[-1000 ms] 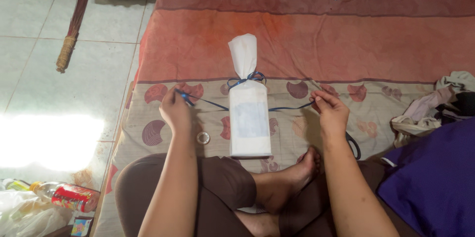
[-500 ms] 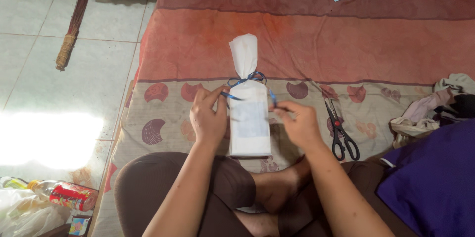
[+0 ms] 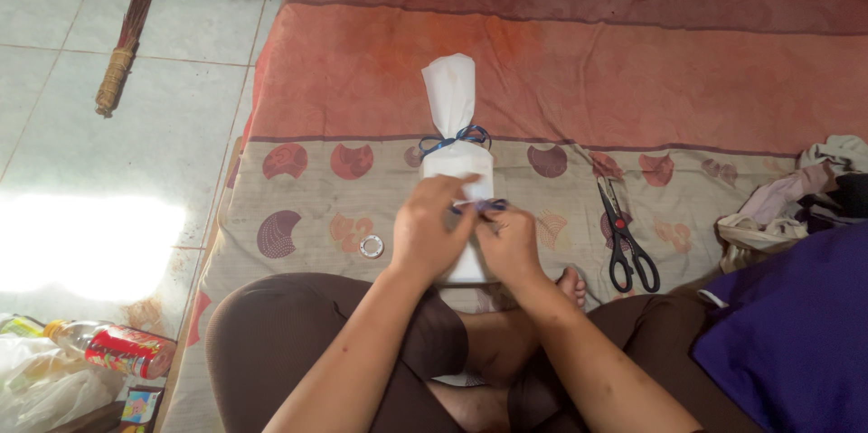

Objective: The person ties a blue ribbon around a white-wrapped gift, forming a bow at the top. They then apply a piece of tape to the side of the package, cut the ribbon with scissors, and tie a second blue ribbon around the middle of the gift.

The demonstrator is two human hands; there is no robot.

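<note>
Patterned mattress (image 3: 298,207) – your left hand (image 3: 429,232) and right hand (image 3: 506,241) meet over the white wrapped bottle (image 3: 455,126), both pinching blue ribbon (image 3: 477,206) ends.

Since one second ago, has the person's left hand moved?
Yes. The left hand moved right, from the mat's circle pattern onto the white package, meeting the right hand at the ribbon.

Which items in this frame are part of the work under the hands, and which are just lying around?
In use:
white wrapped package
blue ribbon, ends pinched by left hand and right hand

Lying about:
black scissors
tape roll
plastic bottle
broom
heap of clothes
</note>
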